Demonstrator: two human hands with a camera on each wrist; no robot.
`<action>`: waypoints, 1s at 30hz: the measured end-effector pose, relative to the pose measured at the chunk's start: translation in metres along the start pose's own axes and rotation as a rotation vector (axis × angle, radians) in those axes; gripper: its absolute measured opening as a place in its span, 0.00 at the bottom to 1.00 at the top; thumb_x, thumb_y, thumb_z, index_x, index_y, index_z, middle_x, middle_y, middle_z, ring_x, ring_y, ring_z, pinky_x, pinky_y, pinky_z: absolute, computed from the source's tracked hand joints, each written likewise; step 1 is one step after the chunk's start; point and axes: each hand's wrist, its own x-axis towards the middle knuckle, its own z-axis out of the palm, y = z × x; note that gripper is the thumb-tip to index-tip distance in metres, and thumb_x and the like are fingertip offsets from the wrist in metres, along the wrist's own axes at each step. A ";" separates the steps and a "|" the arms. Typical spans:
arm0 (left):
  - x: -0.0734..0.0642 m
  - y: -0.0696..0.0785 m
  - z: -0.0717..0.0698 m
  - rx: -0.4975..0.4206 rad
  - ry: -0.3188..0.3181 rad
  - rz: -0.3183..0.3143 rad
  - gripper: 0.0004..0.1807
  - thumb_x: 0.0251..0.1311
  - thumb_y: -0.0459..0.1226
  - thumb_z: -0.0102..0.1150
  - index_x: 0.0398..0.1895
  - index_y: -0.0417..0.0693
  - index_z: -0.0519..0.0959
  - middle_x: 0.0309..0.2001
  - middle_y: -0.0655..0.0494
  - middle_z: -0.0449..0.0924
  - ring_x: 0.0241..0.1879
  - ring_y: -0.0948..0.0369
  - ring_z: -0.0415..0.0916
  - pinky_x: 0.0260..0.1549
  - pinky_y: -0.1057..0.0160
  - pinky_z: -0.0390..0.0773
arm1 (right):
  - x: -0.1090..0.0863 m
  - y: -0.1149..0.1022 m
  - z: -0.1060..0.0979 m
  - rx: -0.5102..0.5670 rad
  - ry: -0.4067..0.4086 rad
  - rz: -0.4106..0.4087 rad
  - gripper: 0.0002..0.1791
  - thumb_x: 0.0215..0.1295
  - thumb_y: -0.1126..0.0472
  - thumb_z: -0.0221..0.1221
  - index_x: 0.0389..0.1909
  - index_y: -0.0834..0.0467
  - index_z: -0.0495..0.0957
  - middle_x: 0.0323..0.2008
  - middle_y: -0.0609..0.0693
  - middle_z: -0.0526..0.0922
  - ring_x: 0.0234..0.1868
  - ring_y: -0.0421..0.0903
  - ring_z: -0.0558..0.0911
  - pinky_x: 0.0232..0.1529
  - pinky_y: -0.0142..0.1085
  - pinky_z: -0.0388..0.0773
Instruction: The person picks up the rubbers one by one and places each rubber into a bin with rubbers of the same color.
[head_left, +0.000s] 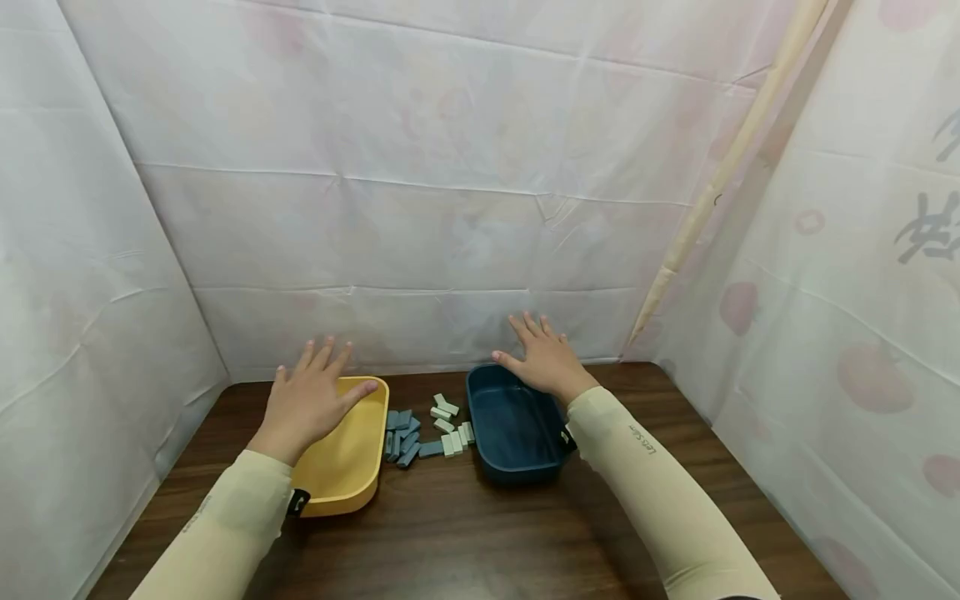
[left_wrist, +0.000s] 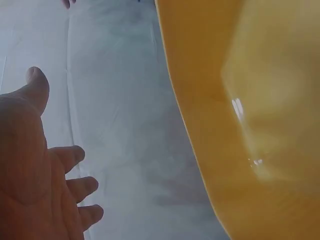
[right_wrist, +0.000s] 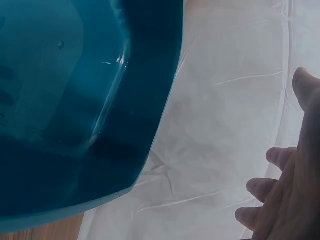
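Blocks (head_left: 431, 449) only show in the head view, btw. Left of them, left hand (head_left: 306, 408) by yellow tray (head_left: 348, 450); right, right hand (head_left: 547, 362) by blue tray (head_left: 517, 429). Fingers spread, gripping nothing.

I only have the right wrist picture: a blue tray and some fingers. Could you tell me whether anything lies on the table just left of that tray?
Observer: Yes, small grey-blue blocks and pale green blocks lie on the table there.
Visitor: Oh! And what's on the far side of those?
Observer: A yellow tray, left of the blocks.
Visitor: Is the person's other hand holding anything?
Observer: No, the left hand has its fingers spread and holds nothing.
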 end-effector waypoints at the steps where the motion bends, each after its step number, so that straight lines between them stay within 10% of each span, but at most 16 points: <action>1: -0.002 -0.004 -0.001 -0.004 -0.005 -0.009 0.63 0.71 0.85 0.31 0.96 0.55 0.49 0.95 0.39 0.38 0.93 0.31 0.32 0.79 0.14 0.36 | 0.000 -0.001 0.001 -0.005 -0.001 -0.002 0.54 0.82 0.21 0.49 0.95 0.45 0.49 0.94 0.57 0.47 0.94 0.67 0.44 0.86 0.77 0.46; 15: -0.028 -0.081 -0.007 -0.101 -0.208 -0.169 0.45 0.93 0.57 0.36 0.84 0.21 0.60 0.80 0.15 0.62 0.76 0.19 0.65 0.69 0.21 0.72 | -0.016 -0.049 0.006 -0.034 -0.061 -0.096 0.52 0.80 0.23 0.56 0.93 0.46 0.56 0.92 0.55 0.60 0.92 0.64 0.59 0.88 0.67 0.57; 19: -0.031 -0.088 0.002 -0.226 -0.272 -0.208 0.39 0.93 0.52 0.39 0.83 0.22 0.62 0.64 0.22 0.81 0.49 0.36 0.87 0.46 0.38 0.87 | -0.018 -0.071 0.012 -0.041 -0.099 -0.133 0.50 0.81 0.27 0.59 0.92 0.49 0.60 0.90 0.55 0.63 0.91 0.61 0.63 0.88 0.65 0.60; 23: -0.032 -0.091 0.014 -0.349 -0.303 -0.242 0.35 0.92 0.47 0.38 0.82 0.22 0.60 0.38 0.41 0.84 0.22 0.54 0.76 0.26 0.53 0.81 | -0.020 -0.101 0.019 -0.050 -0.167 -0.168 0.44 0.83 0.34 0.63 0.88 0.53 0.67 0.87 0.55 0.70 0.87 0.60 0.70 0.86 0.60 0.67; 30: -0.027 -0.092 0.025 -0.273 -0.324 -0.213 0.34 0.92 0.43 0.34 0.80 0.17 0.58 0.56 0.26 0.82 0.41 0.48 0.85 0.42 0.46 0.85 | -0.015 -0.145 0.049 -0.073 -0.273 -0.180 0.16 0.82 0.48 0.68 0.57 0.55 0.90 0.52 0.51 0.93 0.46 0.46 0.91 0.49 0.42 0.89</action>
